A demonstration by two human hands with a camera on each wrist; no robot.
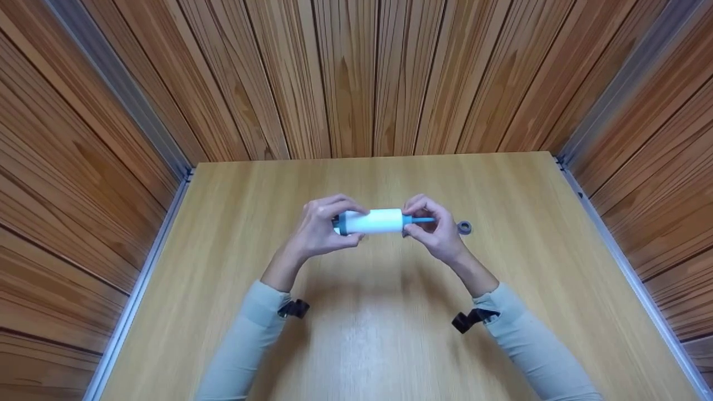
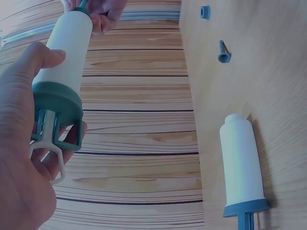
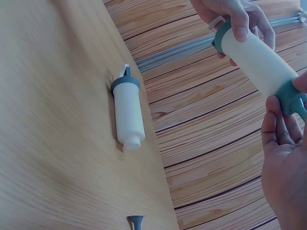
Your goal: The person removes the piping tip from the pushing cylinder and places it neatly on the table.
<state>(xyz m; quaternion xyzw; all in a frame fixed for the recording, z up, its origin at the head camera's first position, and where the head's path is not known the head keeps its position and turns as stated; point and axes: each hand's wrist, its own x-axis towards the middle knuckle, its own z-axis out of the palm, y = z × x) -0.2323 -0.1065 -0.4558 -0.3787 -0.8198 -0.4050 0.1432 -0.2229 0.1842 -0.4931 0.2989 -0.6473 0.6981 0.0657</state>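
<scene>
Level above the table, a white-barrelled icing syringe (image 1: 381, 221) spans both hands. My left hand (image 1: 326, 225) grips its handle end, thumb and fingers around the barrel beside the green-blue collar (image 2: 57, 103). A pale plunger handle (image 2: 48, 148) with a loop sticks out from that collar near the palm. At the opposite end my right hand (image 1: 434, 228) pinches the coloured nozzle cap (image 3: 289, 96) between thumb and fingers. The slim nozzle tip (image 1: 423, 219) points right, toward that palm.
A second white syringe (image 2: 242, 163) with a blue-grey collar lies on the table (image 1: 367, 334). A small loose nozzle (image 2: 224, 52) and a ring (image 1: 464, 227) lie there too. Wood-plank walls (image 1: 345, 83) stand behind and at both sides.
</scene>
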